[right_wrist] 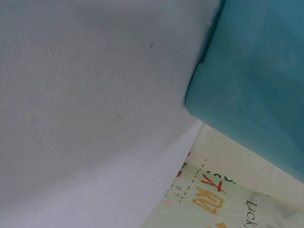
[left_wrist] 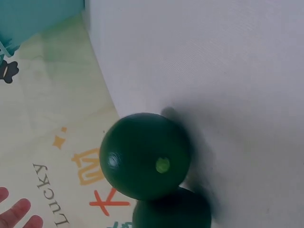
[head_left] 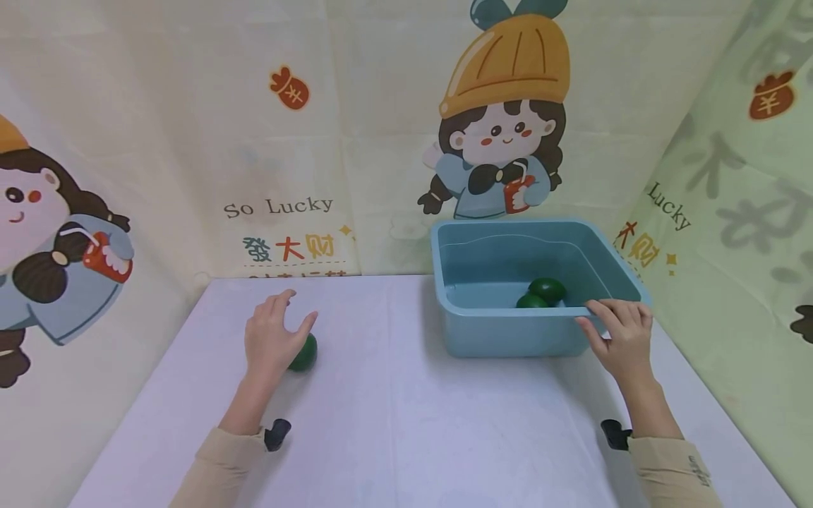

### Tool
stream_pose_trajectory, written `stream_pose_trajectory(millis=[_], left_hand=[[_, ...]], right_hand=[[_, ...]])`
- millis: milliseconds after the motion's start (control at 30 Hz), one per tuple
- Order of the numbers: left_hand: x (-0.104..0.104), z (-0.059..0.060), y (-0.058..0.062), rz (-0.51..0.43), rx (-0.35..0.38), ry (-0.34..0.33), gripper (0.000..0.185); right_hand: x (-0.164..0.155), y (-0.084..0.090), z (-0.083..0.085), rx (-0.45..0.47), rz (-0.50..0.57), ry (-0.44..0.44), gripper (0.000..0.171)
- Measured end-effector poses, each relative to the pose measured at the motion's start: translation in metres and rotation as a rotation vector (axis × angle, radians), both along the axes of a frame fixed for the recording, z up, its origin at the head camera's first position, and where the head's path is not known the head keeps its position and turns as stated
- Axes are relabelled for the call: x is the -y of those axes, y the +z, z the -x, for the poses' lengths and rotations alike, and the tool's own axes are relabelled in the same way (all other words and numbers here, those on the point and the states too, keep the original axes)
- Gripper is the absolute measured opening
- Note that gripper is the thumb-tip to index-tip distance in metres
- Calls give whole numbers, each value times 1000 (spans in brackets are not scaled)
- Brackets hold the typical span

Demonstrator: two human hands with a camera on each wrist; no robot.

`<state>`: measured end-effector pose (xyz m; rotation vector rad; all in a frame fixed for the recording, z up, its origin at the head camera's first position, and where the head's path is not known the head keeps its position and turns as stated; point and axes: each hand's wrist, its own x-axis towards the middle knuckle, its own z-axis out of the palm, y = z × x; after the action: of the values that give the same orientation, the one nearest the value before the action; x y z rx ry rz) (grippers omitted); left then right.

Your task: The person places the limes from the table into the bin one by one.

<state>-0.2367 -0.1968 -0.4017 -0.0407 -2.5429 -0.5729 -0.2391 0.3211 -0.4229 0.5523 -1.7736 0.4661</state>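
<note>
We seem to be in a small staged recording booth rather than a lived-in room. A flat table under a plain white cloth [head_left: 406, 423] is closed in on three sides by hanging printed fabric backdrops [head_left: 190, 141] with cartoon girls in orange hats and "So Lucky" lettering. We see only props: a light blue plastic tub [head_left: 508, 331] and dark green round fruits [head_left: 546, 288].

You have a white tabletop [head_left: 406, 423] in front of you, running back to the printed cloth backdrop. A dark green round fruit [head_left: 305, 354] sits on its left half. A blue plastic tub [head_left: 508, 331] stands on the right half, toward the back. Your wrist view seems to show a second green shape below the fruit, possibly its reflection.
</note>
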Motion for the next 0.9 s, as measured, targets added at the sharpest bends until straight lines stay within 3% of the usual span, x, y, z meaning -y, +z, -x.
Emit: stream_pose_trajectory(millis=[367,900], left_hand=[[19,-6,-10,-22,24,47,53],[50,-11,-31,-37,176,136,57]], right_hand=[[3,2,-1,-9,0,-3,49],[0,0,-1,5,-10,-3,48]])
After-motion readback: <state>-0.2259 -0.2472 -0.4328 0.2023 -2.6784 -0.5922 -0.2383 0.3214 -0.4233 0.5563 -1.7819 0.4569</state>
